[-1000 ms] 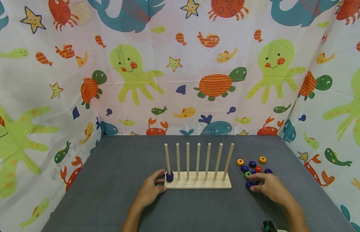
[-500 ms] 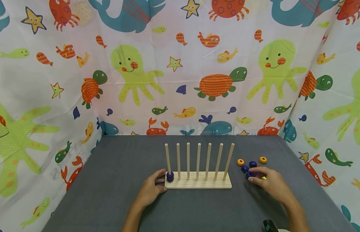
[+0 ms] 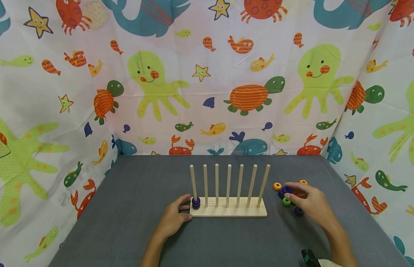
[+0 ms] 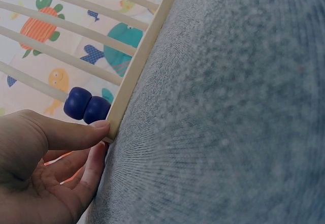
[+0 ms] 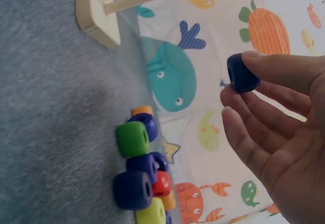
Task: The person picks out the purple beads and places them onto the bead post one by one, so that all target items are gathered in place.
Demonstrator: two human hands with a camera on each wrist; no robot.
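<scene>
A wooden rack (image 3: 230, 212) with a row of upright pegs stands on the grey cloth. Two dark blue beads (image 4: 77, 103) are stacked on its leftmost peg. My left hand (image 3: 173, 219) grips that end of the base, thumb on the front edge and fingers around the end. To the right of the rack, my right hand (image 3: 313, 203) pinches a dark blue bead (image 5: 242, 74) between thumb and fingers, raised above the loose beads. In the head view the hand covers part of those beads.
Loose beads lie in a cluster right of the rack, among them a green bead (image 5: 133, 138), a red bead (image 5: 161, 184), a yellow bead (image 5: 151, 213) and several blue ones. An orange bead (image 3: 277, 186) lies nearest the rack. A curtain (image 3: 200, 111) with sea animals surrounds the table.
My right hand has picked up the blue bead from the near side of the cluster and moved it up and slightly away from me. The left hand has stayed on the rack's end.
</scene>
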